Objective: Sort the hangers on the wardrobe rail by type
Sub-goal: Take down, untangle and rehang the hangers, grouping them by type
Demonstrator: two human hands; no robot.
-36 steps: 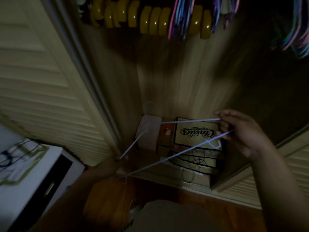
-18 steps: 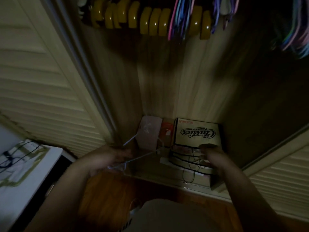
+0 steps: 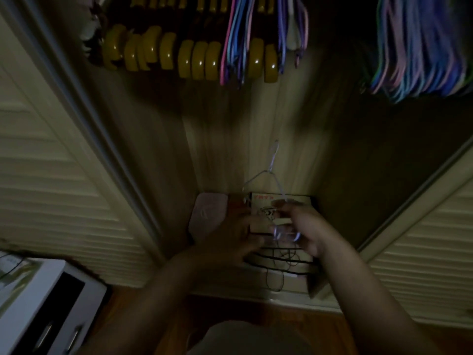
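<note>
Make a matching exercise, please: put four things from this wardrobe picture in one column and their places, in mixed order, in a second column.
Things:
1. thick glossy yellow hangers
2. thin white wire hanger
3. printed cardboard box
4. big bunch of thin blue, pink and purple hangers

Places:
A. at the bottom of the wardrobe
B. on the rail, top right
C. above the two hands, hook up
D. on the rail, top left to middle

Pairs: 1-D, 2-C, 3-A, 4-B

Two hands, left hand (image 3: 230, 239) and right hand (image 3: 304, 229), hold a white wire hanger (image 3: 268, 175) upright beneath yellow hangers (image 3: 179, 57) and coloured hangers (image 3: 419, 47).
</note>
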